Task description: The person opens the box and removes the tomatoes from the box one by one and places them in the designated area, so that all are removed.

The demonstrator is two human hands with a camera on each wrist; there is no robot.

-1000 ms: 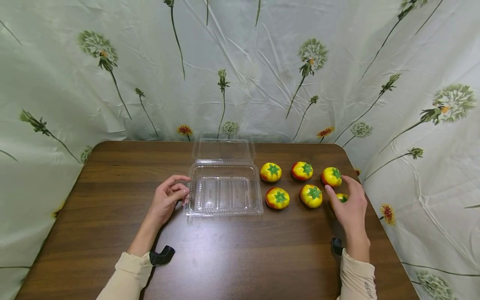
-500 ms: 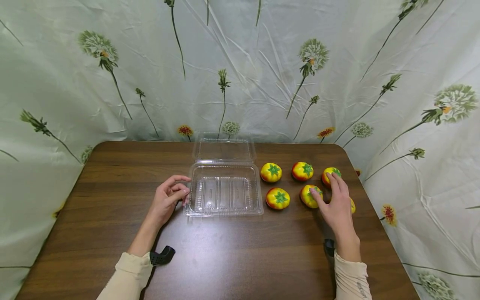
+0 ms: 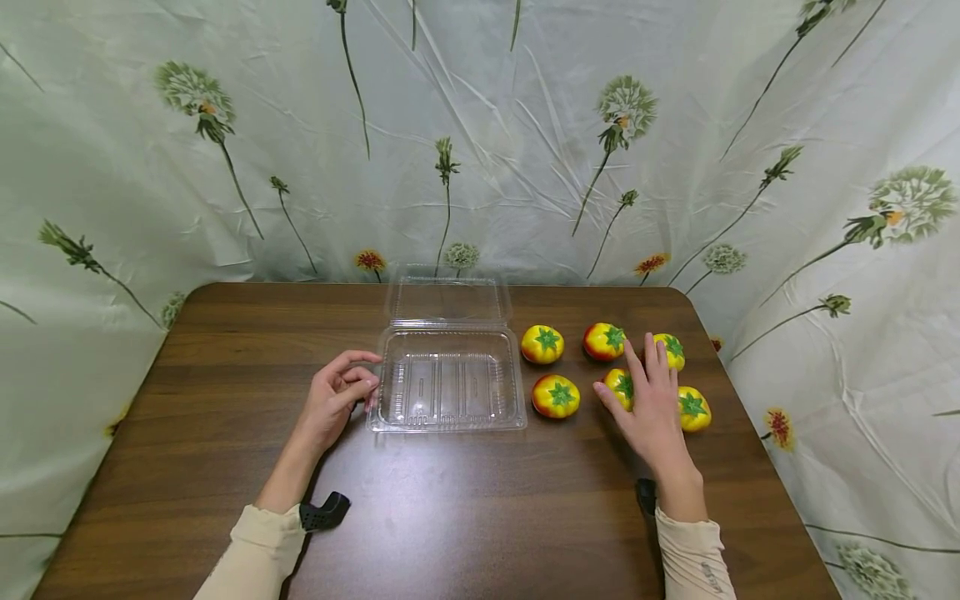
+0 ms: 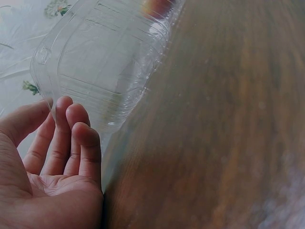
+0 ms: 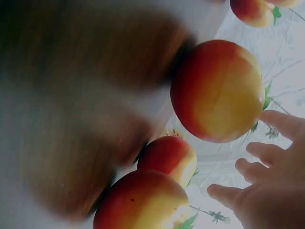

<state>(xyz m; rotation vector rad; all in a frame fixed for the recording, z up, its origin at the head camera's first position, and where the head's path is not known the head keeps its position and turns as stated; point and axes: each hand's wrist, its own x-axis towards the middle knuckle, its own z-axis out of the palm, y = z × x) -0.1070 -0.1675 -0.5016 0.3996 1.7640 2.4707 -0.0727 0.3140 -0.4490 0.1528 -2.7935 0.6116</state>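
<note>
The right hand (image 3: 651,406) hovers with spread fingers over a small, glossy yellow-and-red tomato with a green calyx (image 3: 619,384) in the front row, probably light, smooth, best cupped around its sides.

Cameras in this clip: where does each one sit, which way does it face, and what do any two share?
Head: looks forward and down over the table; both forearms, left hand, right hand show.
Left wrist: low at the table, faces the clear container; palm and fingers show.
Right wrist: low, faces the tomatoes; fingers show.
Shared: head and left wrist both show the container.
</note>
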